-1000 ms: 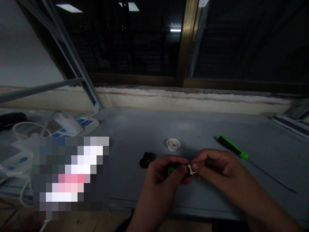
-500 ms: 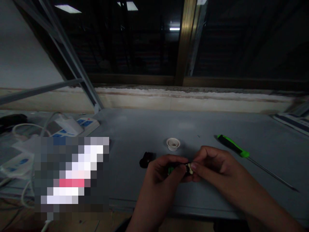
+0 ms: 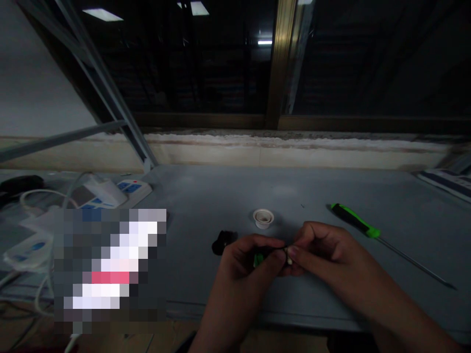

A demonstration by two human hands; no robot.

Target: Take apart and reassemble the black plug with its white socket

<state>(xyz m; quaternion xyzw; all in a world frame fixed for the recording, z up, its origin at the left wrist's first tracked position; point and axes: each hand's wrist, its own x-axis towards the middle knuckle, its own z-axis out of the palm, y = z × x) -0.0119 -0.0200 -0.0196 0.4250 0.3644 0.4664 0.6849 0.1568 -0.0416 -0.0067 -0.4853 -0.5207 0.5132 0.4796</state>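
Near the table's front edge, my left hand (image 3: 253, 264) is closed round a small part (image 3: 258, 259) with a green piece showing between its fingers. My right hand (image 3: 324, 252) pinches the cream-coloured end (image 3: 289, 257) of the same small assembly, and the fingertips of both hands meet there. Most of the part is hidden by the fingers. Just beyond the hands stands a white round cup-like piece (image 3: 263, 218). A black piece (image 3: 222, 242) lies to the left of my left hand.
A green and black screwdriver (image 3: 355, 220) lies at the right, its shaft pointing front right. White power strips (image 3: 134, 192) with cables and a pixelated object (image 3: 114, 267) occupy the left. A window and low wall stand behind the grey table (image 3: 206, 191).
Both hands stay together and have shifted very slightly. Less of the dark middle and cream end of the held part shows between the fingertips.
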